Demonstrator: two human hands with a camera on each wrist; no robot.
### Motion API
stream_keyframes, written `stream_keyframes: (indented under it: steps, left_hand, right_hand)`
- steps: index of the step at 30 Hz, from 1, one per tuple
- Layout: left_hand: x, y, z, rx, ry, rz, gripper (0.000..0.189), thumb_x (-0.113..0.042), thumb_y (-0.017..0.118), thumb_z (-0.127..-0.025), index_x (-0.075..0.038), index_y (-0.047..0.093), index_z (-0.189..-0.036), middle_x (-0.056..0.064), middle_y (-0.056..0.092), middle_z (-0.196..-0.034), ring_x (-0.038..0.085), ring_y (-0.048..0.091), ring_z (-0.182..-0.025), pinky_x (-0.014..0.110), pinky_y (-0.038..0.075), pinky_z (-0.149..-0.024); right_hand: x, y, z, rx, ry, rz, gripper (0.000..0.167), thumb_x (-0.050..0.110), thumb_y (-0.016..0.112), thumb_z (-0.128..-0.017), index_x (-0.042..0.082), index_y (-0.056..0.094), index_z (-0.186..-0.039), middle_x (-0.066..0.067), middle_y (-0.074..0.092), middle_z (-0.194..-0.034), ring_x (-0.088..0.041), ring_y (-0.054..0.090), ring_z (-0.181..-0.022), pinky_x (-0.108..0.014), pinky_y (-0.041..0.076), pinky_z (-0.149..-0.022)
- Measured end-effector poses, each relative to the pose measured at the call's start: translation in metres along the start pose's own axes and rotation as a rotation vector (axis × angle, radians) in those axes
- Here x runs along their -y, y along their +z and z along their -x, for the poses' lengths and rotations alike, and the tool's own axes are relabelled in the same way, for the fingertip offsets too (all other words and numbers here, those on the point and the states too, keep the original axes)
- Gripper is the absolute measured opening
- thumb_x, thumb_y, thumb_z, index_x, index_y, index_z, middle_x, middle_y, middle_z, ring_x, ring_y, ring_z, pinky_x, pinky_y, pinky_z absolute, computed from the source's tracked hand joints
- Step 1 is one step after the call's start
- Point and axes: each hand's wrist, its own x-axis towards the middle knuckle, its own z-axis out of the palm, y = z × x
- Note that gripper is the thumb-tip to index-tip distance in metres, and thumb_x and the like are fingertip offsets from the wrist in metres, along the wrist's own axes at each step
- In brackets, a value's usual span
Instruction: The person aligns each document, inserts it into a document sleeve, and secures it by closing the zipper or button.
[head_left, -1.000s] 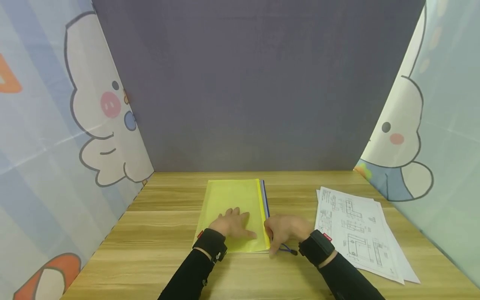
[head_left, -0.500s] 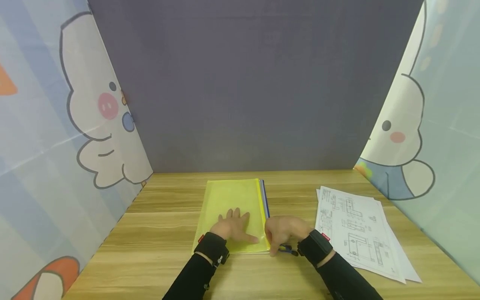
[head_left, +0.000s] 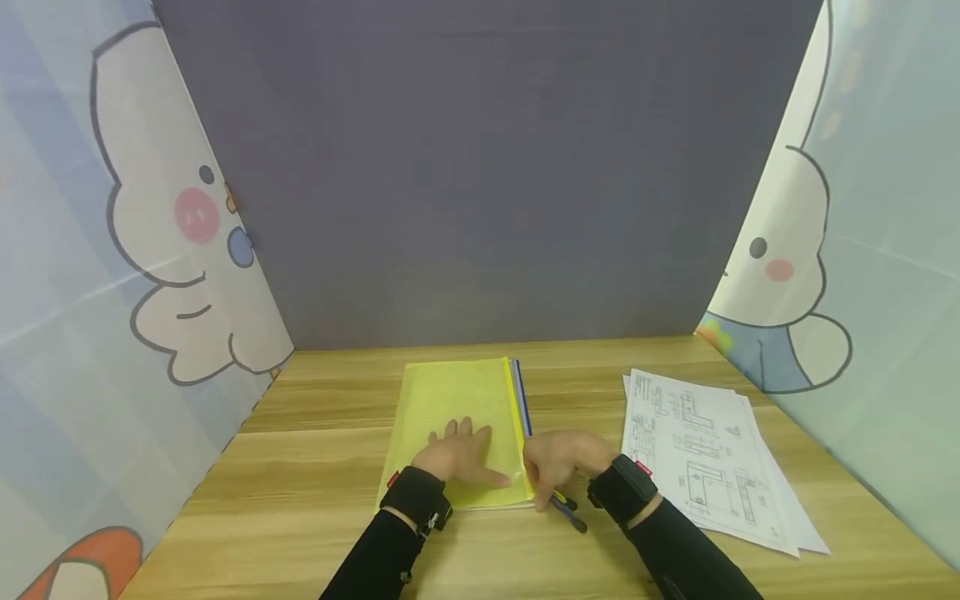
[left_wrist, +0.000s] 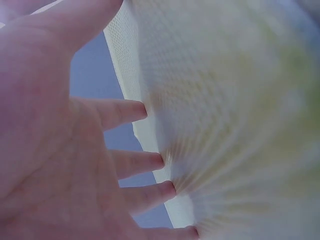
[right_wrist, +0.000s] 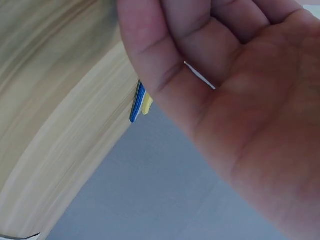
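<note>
A translucent yellow zip folder (head_left: 450,387) lies on top of a folder with a blue edge (head_left: 522,398) in the middle of the table. My left hand (head_left: 459,457) presses flat on the yellow folder with fingers spread; in the left wrist view the mesh-textured sheet (left_wrist: 235,120) creases beneath its fingertips. At the near right corner, my right hand (head_left: 561,457) has curled fingers and pinches the yellow folder's edge. The exact grip is hidden by the fingers. Two zipper pull cords (head_left: 572,515), yellow and blue with dark ends, stick out beside that hand.
To the right, several white sheets with technical drawings (head_left: 697,467) lie loosely overlapped on the wooden table (head_left: 300,500). A dark grey panel (head_left: 480,183) rises behind, with cartoon-printed side walls (head_left: 60,333) left and right.
The pull cords beside my right hand have swung toward me, and both now show more clearly. My hands stay nearly in place on the folder; the head view has turned slightly right.
</note>
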Motion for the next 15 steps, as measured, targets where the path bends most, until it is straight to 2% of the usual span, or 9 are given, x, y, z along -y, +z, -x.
stream_keyframes:
  steps: [5, 10, 15]
  left_hand:
    - [0.0012, -0.0024, -0.0027, 0.001, 0.031, -0.029, 0.103, -0.076, 0.069, -0.079, -0.015, 0.041, -0.156, 0.021, 0.033, -0.159, 0.046, 0.028, -0.146, 0.074, 0.024, -0.110]
    - [0.0015, -0.0052, -0.0026, 0.003, 0.025, -0.001, 0.102, -0.073, 0.073, -0.077, -0.015, 0.043, -0.155, 0.021, 0.036, -0.157, 0.045, 0.030, -0.145, 0.075, 0.024, -0.109]
    - [0.0006, -0.0051, -0.0008, 0.013, 0.017, 0.024, 0.100, -0.069, 0.075, -0.078, -0.014, 0.043, -0.155, 0.021, 0.035, -0.158, 0.046, 0.028, -0.146, 0.076, 0.023, -0.109]
  right_hand:
    - [-0.0036, -0.0019, 0.0009, -0.007, 0.011, 0.004, 0.027, 0.008, 0.087, -0.077, 0.014, 0.066, -0.060, 0.009, 0.060, -0.060, -0.005, 0.051, -0.055, -0.020, 0.038, -0.049]
    - [-0.0042, -0.0044, 0.0017, 0.011, -0.023, -0.056, 0.026, 0.000, 0.074, -0.076, 0.014, 0.063, -0.058, 0.006, 0.059, -0.056, -0.008, 0.053, -0.049, -0.020, 0.039, -0.047]
    - [-0.0040, -0.0048, 0.0015, 0.030, -0.039, -0.080, 0.031, -0.004, 0.066, -0.077, 0.016, 0.056, -0.054, 0.008, 0.050, -0.051, -0.008, 0.048, -0.043, -0.019, 0.035, -0.043]
